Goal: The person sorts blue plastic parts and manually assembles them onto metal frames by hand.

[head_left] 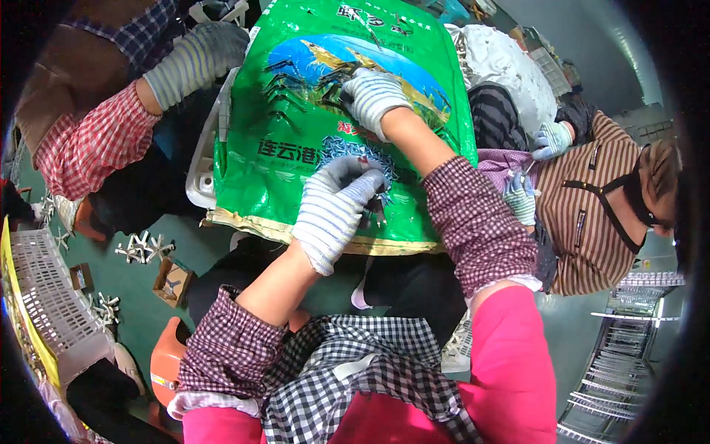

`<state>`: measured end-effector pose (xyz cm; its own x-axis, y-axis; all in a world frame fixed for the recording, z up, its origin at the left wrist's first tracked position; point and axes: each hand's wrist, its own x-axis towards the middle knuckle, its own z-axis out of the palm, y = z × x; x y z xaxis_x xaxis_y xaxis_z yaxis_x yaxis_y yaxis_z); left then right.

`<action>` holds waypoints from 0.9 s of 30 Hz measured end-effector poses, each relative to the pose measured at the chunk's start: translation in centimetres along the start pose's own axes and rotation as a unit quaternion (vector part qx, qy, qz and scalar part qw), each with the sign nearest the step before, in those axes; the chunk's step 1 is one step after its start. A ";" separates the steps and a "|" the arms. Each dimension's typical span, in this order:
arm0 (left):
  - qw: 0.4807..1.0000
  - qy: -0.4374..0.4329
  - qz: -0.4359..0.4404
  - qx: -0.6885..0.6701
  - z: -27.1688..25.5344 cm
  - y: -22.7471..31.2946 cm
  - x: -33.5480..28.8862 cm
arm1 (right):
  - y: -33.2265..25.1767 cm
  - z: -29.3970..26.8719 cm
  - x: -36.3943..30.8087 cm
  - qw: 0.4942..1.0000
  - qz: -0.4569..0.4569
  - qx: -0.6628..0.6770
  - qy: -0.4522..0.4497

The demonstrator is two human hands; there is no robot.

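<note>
A green printed sack (244, 170) is spread in front of me as a work surface. My left hand (336, 211), in a striped knit glove, is closed in a pinch at the near side of a pile of small bluish-silver screws (344, 150). Something small and dark shows below its fingertips, too covered to name. Farther up, my right hand (377, 100), also gloved, has its fingers curled down at a cluster of thin black parts (336, 76). The fingertips are partly hidden. More slim black parts (281, 96) lie in a row to the left.
At the left, a co-worker's gloved hand (207, 55) rests by the sack's edge. Another person in a striped top (599, 185) works at the right. A white plastic basket (55, 277), a small cardboard box (174, 283) and silver star-shaped parts (144, 248) are at the lower left.
</note>
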<state>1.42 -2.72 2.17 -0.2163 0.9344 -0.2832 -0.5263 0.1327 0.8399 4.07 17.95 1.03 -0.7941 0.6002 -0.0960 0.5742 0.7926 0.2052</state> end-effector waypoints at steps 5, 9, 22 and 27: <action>0.997 -0.007 -0.010 -0.070 -0.8 0.5 -0.3 | -0.5 1.3 0.6 1.000 0.023 -0.003 0.017; 0.993 -0.002 0.016 -0.114 -1.4 0.0 0.5 | -0.3 0.7 -0.7 0.995 0.017 0.012 0.097; 0.992 0.029 0.041 -0.117 -1.0 0.0 0.5 | -3.3 -2.7 -15.1 0.897 -0.064 0.391 0.194; 0.995 0.016 0.061 -0.076 -0.2 -0.5 0.5 | -2.8 -2.5 -15.9 0.895 -0.054 0.402 0.186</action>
<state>1.42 -2.43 1.48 -0.3103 0.9293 -0.2001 -0.6123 -0.0344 0.7899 14.59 5.90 4.39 -0.7785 0.5571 0.2892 0.3300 0.7551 -0.5665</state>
